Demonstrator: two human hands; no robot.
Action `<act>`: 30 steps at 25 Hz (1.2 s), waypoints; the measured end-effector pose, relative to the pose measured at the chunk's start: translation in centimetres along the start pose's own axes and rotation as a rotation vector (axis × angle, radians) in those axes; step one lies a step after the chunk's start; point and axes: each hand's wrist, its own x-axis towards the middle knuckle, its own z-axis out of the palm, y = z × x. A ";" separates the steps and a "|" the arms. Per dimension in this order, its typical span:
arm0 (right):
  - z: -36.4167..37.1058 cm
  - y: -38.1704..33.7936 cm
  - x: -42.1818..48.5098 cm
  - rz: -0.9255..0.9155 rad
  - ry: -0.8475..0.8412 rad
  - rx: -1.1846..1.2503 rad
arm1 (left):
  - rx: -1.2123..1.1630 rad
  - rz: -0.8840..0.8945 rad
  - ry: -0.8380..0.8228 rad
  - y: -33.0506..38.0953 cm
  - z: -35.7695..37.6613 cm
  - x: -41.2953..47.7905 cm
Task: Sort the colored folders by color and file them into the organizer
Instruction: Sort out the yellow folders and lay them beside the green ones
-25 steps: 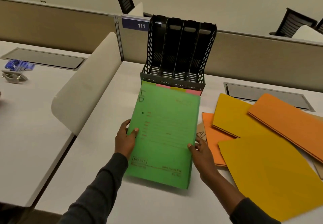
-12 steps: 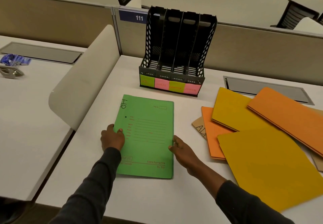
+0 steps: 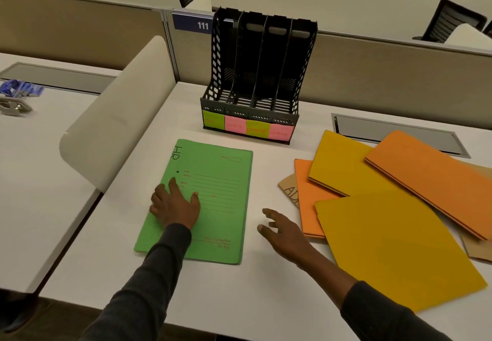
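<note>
Green folder (image 3: 210,196) flat under left hand (image 3: 175,207); right hand (image 3: 282,231) just beside, apart.

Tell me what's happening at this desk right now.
A person is sorting folders. Their left hand rests flat on a green paper folder lying on the white desk. The right hand hovers open beside it, holding nothing. The black four-slot plastic organizer looks empty; yellow and orange folders lie piled at right.

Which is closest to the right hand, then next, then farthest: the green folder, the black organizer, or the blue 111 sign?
From the right hand:
1. Green folder, flat on the desk just to its left, under the left hand.
2. Black organizer, standing farther back on the desk.
3. Blue 111 sign, on the partition behind the organizer.
</note>
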 end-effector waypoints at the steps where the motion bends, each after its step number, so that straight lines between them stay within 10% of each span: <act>1: -1.0 0.8 -0.6 -0.027 0.025 -0.015 | -0.024 0.052 -0.005 1.3 0.6 -1.4; 6: -7.5 7.1 -4.3 -0.110 0.111 -0.084 | -0.295 0.231 -0.236 9.8 5.3 -11.1; 11: -17.5 16.6 -8.2 -0.114 0.213 -0.226 | -0.492 -0.016 -0.508 18.0 9.9 -18.9; 19: -27.7 29.9 -10.7 0.379 0.373 -0.386 | -0.671 -0.289 -0.545 23.8 11.3 -22.2; 30: -31.1 33.1 -11.1 0.507 0.402 -0.387 | -0.703 -0.138 -0.816 31.4 12.8 -23.2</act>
